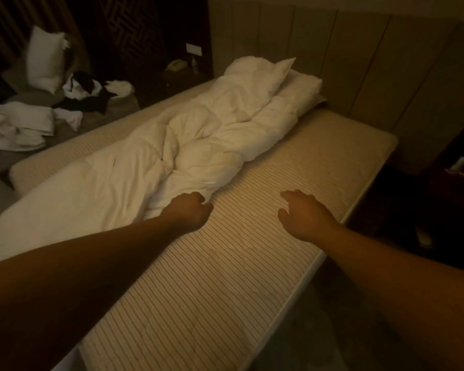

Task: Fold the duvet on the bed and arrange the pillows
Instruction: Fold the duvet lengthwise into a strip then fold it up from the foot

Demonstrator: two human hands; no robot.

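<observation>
Far left there's a pile of white linen [19, 124] and a loose pillow [46, 58] on what looks like a couch or second bed, so that one has to come over later. On the bed [198, 290] the duvet [150, 162] lies bunched in a long diagonal heap, running from the near left up to the pillows [292, 87] by the headboard [359, 54]. My left hand [188, 211] sits right at the duvet's near edge with fingers curled; I can't tell if it's actually pinching fabric yet. My right hand [303, 212] hovers spread over bare striped mattress, holding nothing. I'd say we're at the start of the fold: next I need a firm grab on that edge. There's plenty of open mattress on the right, though the bed's right edge drops off close by.
</observation>
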